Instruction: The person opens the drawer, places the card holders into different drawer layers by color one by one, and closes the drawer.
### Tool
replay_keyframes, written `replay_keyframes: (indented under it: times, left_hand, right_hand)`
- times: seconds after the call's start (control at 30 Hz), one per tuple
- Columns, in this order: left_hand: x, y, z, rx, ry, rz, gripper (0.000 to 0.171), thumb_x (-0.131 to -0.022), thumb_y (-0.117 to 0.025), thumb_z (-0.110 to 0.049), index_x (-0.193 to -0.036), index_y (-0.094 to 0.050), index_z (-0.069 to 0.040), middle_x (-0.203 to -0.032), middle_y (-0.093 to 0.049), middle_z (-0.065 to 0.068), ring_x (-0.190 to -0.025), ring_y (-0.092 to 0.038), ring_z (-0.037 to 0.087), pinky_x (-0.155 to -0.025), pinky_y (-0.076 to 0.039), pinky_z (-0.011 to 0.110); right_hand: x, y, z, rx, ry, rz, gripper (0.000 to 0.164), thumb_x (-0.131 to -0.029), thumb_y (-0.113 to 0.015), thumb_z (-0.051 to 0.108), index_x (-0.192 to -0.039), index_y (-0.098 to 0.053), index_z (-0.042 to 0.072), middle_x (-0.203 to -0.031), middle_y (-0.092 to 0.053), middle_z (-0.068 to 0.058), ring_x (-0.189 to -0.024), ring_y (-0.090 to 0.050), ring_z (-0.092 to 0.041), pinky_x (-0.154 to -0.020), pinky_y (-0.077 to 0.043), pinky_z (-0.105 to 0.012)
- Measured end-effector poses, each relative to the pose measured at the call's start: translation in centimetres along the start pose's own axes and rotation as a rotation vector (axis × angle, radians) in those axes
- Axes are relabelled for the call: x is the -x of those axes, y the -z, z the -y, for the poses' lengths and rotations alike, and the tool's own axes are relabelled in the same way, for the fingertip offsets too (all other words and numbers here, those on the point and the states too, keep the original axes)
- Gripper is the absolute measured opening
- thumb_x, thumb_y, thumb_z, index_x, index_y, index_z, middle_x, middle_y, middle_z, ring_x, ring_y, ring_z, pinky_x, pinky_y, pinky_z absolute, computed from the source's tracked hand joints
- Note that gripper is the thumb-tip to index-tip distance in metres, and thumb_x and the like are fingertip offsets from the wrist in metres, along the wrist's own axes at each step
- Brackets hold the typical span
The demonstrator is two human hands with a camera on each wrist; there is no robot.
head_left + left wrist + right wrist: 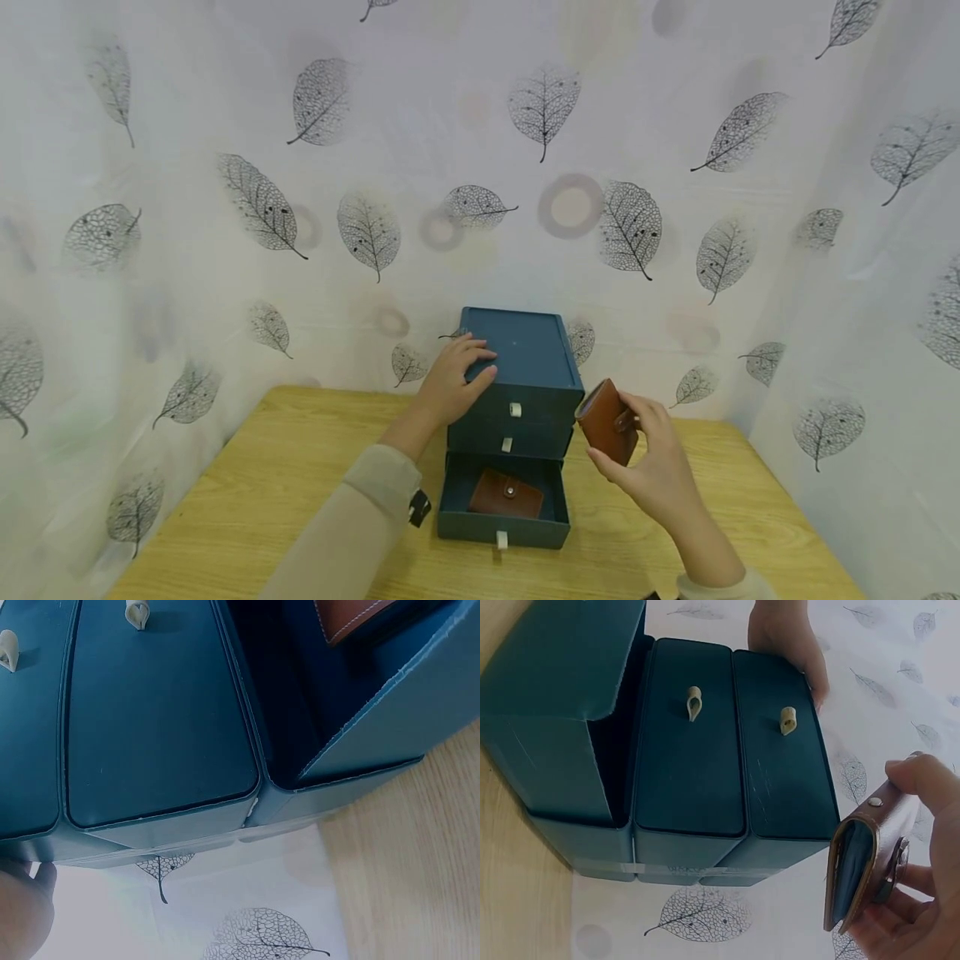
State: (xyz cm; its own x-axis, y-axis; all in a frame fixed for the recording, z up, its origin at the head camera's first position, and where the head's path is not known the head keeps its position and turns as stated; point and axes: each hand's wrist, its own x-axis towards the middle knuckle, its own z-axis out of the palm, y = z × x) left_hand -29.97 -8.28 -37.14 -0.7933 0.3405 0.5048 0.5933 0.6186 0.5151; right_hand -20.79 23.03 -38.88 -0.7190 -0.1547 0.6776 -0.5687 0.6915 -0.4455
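Observation:
A dark blue three-drawer box (525,346) stands on the table, its bottom drawer (465,527) pulled out. In that drawer lies a dark brown leather wallet (491,497) with a snap strap. My left hand (450,382) rests on the box's top at the left edge, fingers spread over it; only part of that hand (22,915) enters the left wrist view. To the right of the box, my right hand (663,471) grips a lighter brown leather wallet (606,421) between thumb and fingers, held upright. The right wrist view shows this folded wallet (885,840) end-on, its snap strap facing the fingers.
The upper two drawers are pushed in, each with a small pale pull tab (515,409). Under everything is a wood-grain table (315,467). A pale curtain (480,100) printed with dark leaves hangs behind and at both sides.

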Motion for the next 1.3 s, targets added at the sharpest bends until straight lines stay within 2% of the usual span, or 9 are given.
replay_keyframes:
  times: [0.07, 0.13, 0.3, 0.53, 0.63, 0.9, 1.03, 1.3]
  left_hand:
    - [0.0, 0.0, 0.0, 0.0, -0.001, -0.002, 0.041, -0.103, -0.053, -0.036, -0.133, -0.063, -0.011, -0.151, -0.047, 0.01, -0.149, -0.025, 0.029, -0.12, -0.02, 0.054]
    - [0.0, 0.1, 0.0, -0.002, 0.001, -0.001, 0.041, -0.103, -0.052, -0.036, -0.133, -0.063, -0.011, -0.151, -0.047, 0.01, -0.149, -0.025, 0.029, -0.12, -0.02, 0.054]
    - [0.0, 0.0, 0.0, -0.002, -0.003, -0.002, 0.041, -0.103, -0.052, -0.036, -0.133, -0.063, -0.01, -0.15, -0.048, 0.011, -0.149, -0.025, 0.029, -0.12, -0.02, 0.054]
    - [-0.1, -0.1, 0.1, 0.001, -0.017, -0.018, 0.041, -0.102, -0.053, -0.035, -0.132, -0.064, -0.01, -0.15, -0.048, 0.011, -0.149, -0.026, 0.03, -0.12, -0.02, 0.055]
    - [-0.1, -0.1, 0.1, 0.002, -0.018, -0.02, 0.041, -0.102, -0.053, -0.035, -0.132, -0.064, -0.01, -0.15, -0.048, 0.011, -0.149, -0.026, 0.03, -0.12, -0.02, 0.055]
    - [-0.1, -0.1, 0.2, -0.001, -0.011, -0.016, 0.041, -0.102, -0.053, -0.035, -0.133, -0.063, -0.01, -0.15, -0.048, 0.011, -0.149, -0.025, 0.029, -0.12, -0.02, 0.054]
    - [-0.1, -0.1, 0.2, -0.003, -0.016, -0.015, 0.041, -0.102, -0.053, -0.036, -0.132, -0.064, -0.01, -0.15, -0.048, 0.011, -0.149, -0.026, 0.029, -0.12, -0.02, 0.054]
    - [0.0, -0.1, 0.2, -0.01, -0.015, -0.012, 0.041, -0.102, -0.052, -0.036, -0.132, -0.064, -0.01, -0.149, -0.049, 0.011, -0.149, -0.026, 0.029, -0.12, -0.02, 0.054]
  right_hand:
    - [0.1, -0.3, 0.0, -0.034, 0.021, 0.004, 0.083, -0.071, -0.091, 0.012, -0.142, -0.051, 0.003, -0.132, -0.052, -0.012, -0.107, -0.053, -0.02, -0.087, -0.043, -0.013]
    - [0.1, -0.6, 0.1, -0.057, 0.041, 0.01, 0.083, -0.07, -0.091, 0.011, -0.143, -0.051, 0.004, -0.132, -0.053, -0.012, -0.107, -0.053, -0.019, -0.089, -0.042, -0.011]
    - [0.3, -1.1, 0.2, -0.081, 0.051, 0.024, 0.084, -0.07, -0.092, 0.011, -0.144, -0.051, 0.006, -0.134, -0.052, -0.01, -0.109, -0.051, -0.015, -0.091, -0.043, -0.014]
    - [0.4, -1.9, 0.3, -0.125, 0.06, 0.057, 0.086, -0.071, -0.091, 0.012, -0.146, -0.049, 0.01, -0.135, -0.052, -0.008, -0.111, -0.051, -0.012, -0.093, -0.043, -0.012]
    - [0.5, -2.3, 0.3, -0.124, 0.061, 0.077, 0.088, -0.071, -0.091, 0.013, -0.147, -0.048, 0.013, -0.136, -0.052, -0.006, -0.11, -0.052, -0.012, -0.092, -0.046, -0.016]
    - [0.6, -2.9, 0.6, -0.115, 0.063, 0.146, 0.086, -0.072, -0.092, 0.018, -0.146, -0.049, 0.013, -0.135, -0.051, -0.006, -0.11, -0.053, -0.016, -0.087, -0.056, -0.04]
    - [0.7, -3.1, 0.7, -0.131, 0.067, 0.189, 0.087, -0.073, -0.092, 0.021, -0.147, -0.048, 0.016, -0.135, -0.051, -0.004, -0.111, -0.053, -0.017, -0.086, -0.056, -0.044]
    - [0.8, -3.5, 1.0, -0.177, 0.097, 0.28, 0.086, -0.076, -0.09, 0.026, -0.149, -0.045, 0.023, -0.137, -0.048, 0.003, -0.113, -0.05, -0.012, -0.086, -0.055, -0.044]
